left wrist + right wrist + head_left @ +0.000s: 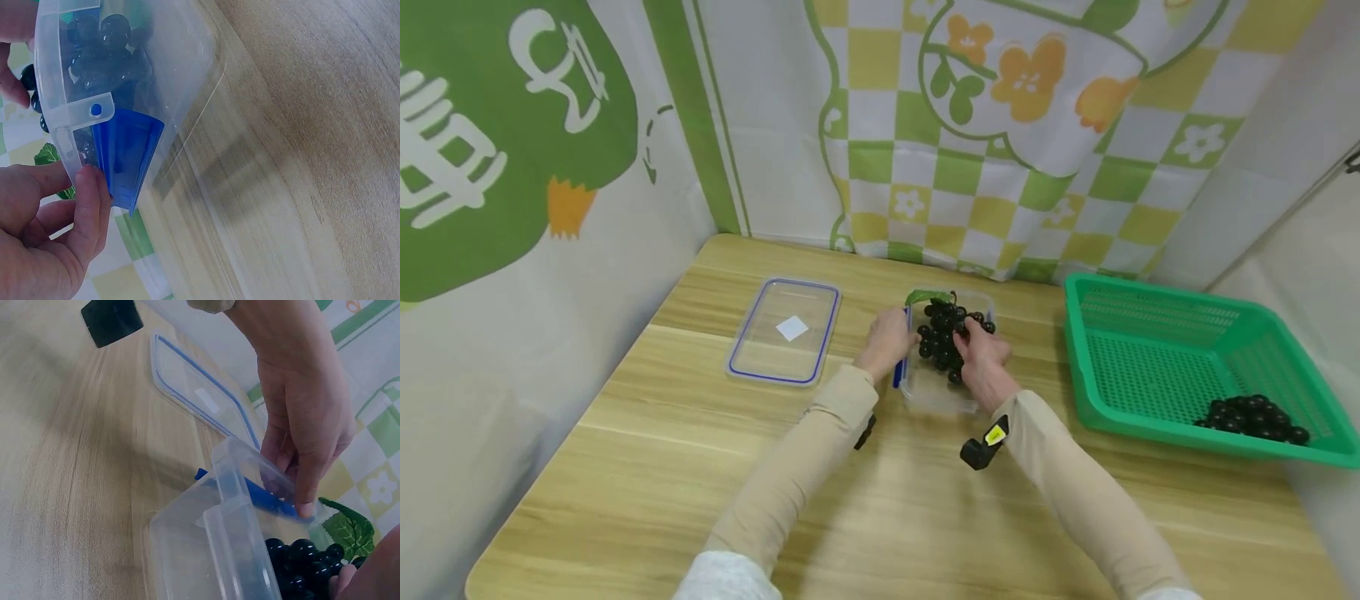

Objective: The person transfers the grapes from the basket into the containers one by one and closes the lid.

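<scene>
A clear plastic food container [936, 400] stands on the wooden table with a bunch of black grapes [942, 337] inside it. My left hand [887, 340] pinches the container's left wall between thumb and fingers, beside the blue clip [131, 156] that hangs down its side. From the right, my right hand [987, 367] reaches over the rim and grips the bunch with its thumb and fingers. A green leaf [927, 296] on the bunch sticks out over the far end. In the right wrist view most of the right hand is out of frame.
The container's lid [820, 302], edged with a blue seal, lies flat to the left. On the right stands a green plastic basket [1081, 379] holding another bunch of black grapes [1255, 419]. A patterned curtain [910, 150] hangs behind the table's far edge.
</scene>
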A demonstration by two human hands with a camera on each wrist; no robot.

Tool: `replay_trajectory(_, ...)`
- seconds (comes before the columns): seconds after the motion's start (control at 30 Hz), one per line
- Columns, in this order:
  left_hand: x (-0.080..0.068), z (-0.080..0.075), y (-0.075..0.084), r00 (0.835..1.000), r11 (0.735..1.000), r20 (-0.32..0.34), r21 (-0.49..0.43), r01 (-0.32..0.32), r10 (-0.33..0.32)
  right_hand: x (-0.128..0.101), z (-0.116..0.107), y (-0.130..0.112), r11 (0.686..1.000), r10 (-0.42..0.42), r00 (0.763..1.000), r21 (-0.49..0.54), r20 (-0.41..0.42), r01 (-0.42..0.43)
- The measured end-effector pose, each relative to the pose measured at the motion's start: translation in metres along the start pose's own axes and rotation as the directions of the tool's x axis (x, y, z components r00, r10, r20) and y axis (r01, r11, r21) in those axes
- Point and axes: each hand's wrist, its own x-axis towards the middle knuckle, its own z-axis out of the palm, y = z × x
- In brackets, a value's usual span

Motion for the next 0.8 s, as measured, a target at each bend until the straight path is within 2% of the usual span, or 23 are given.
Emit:
replay_trajectory(0.13, 0.001, 0.002, 0.002, 1.000, 1.000, 0.006, -0.013, -0.015, 0.015, -0.005, -0.009, -0.014, 0.985, 0.110, 0.989, -0.142, 0.097, -0.096)
replay_trajectory(0.23, 0.002, 0.002, 0.002, 1.000, 1.000, 0.013, -0.001, -0.015, 0.015, -0.014, -0.019, -0.027, 0.957, 0.201, 0.962, -0.248, 0.184, -0.152)
replay_trajectory(0.37, 0.005, 0.003, 0.003, 1.000, 1.000, 0.021, 0.019, 0.001, -0.001, -0.022, -0.035, -0.045, 0.935, 0.271, 0.926, -0.300, 0.263, -0.188)
replay_trajectory(0.47, 0.006, 0.004, 0.006, 0.999, 1.000, 0.037, 0.027, -0.001, 0.000, -0.022, -0.051, -0.061, 0.936, 0.278, 0.907, -0.303, 0.316, -0.181)
replay_trajectory(0.57, 0.007, 0.006, 0.008, 0.999, 0.999, 0.039, 0.041, -0.018, 0.016, -0.020, -0.067, -0.081, 0.937, 0.259, 0.889, -0.323, 0.377, -0.136)
replay_trajectory(0.7, 0.008, 0.007, 0.007, 1.000, 0.999, 0.025, 0.033, -0.010, 0.009, -0.013, -0.088, -0.114, 0.934, 0.218, 0.895, -0.350, 0.390, -0.076)
replay_trajectory(0.8, 0.009, 0.007, 0.005, 1.000, 1.000, 0.020, 0.015, 0.003, -0.003, -0.003, -0.104, -0.142, 0.936, 0.188, 0.914, -0.346, 0.360, -0.056)
